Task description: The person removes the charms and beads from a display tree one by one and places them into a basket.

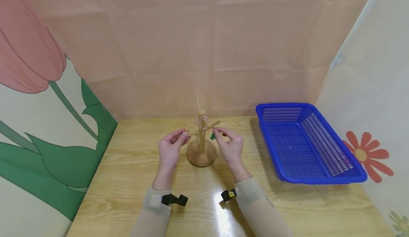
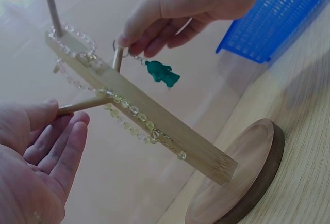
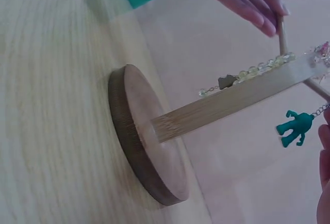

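Note:
A wooden jewelry stand (image 2: 170, 133) with a round base (image 1: 194, 156) and several thin pegs stands upright on the table. My left hand (image 1: 169, 150) pinches the end of the left peg (image 2: 85, 105) between thumb and fingers. On the other side, my right hand (image 1: 231, 149) pinches the metal ring of a keychain at the right peg (image 2: 118, 61). A small green figure (image 3: 295, 128) dangles from the keychain's short chain. Yellowish clear beads form a bracelet (image 2: 135, 111) hanging at the left peg. Pinkish clear beaded bracelets (image 2: 72, 34) hang higher up, near the post's top.
A blue plastic basket (image 1: 275, 151) with perforated walls sits on the right side of the wooden table (image 1: 127, 187). Behind the stand hangs a pinkish cloth backdrop (image 1: 172, 52). Flower-printed panels flank both sides.

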Tool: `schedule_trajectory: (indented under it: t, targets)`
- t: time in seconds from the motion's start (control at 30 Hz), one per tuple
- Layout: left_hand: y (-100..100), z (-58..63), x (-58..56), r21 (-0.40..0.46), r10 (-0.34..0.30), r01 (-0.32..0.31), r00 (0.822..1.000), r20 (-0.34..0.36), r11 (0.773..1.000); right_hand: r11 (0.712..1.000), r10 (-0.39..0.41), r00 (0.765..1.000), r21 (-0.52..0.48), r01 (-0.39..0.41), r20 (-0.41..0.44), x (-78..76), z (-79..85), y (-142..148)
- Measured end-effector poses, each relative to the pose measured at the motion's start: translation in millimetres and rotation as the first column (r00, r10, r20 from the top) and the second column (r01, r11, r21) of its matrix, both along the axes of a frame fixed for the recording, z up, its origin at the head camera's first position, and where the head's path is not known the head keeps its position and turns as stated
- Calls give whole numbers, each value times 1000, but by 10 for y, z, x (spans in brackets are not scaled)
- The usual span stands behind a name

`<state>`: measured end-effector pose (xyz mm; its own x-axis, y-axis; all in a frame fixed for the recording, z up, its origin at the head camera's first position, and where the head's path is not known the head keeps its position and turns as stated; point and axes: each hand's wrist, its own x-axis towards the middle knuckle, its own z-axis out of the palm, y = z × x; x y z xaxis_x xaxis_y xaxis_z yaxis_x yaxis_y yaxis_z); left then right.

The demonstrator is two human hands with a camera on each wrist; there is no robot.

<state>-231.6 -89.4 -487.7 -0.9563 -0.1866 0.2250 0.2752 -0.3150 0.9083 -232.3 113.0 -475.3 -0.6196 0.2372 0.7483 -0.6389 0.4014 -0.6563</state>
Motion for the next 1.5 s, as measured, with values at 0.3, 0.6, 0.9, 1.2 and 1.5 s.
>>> schedule_trajectory:
  t: [0.3, 0.6, 0.9, 1.2, 1.5]
  targets:
    - [14, -24, 6, -4, -4, 4, 1000, -13, 1000, 999, -14, 1000, -40, 15, 16, 22, 74, 58]
    - [15, 5, 13, -29, 5, -5, 1000, 0, 1000, 997, -54, 998, -55, 56, 45, -206, -176, 244]
    - [16, 22, 17, -18, 5, -5, 1000, 15, 1000, 995, -78, 996, -57, 81, 46, -205, -113, 311]
    - [-27, -28, 53, -38, 7, -6, 999, 34, 999, 992, -119, 993, -50, 119, 14, -90, 28, 393]
    - [-6, 1, 13, -40, 8, -8, 1000, 20, 999, 991, -127, 992, -30, 128, 23, -2, 400, 642]
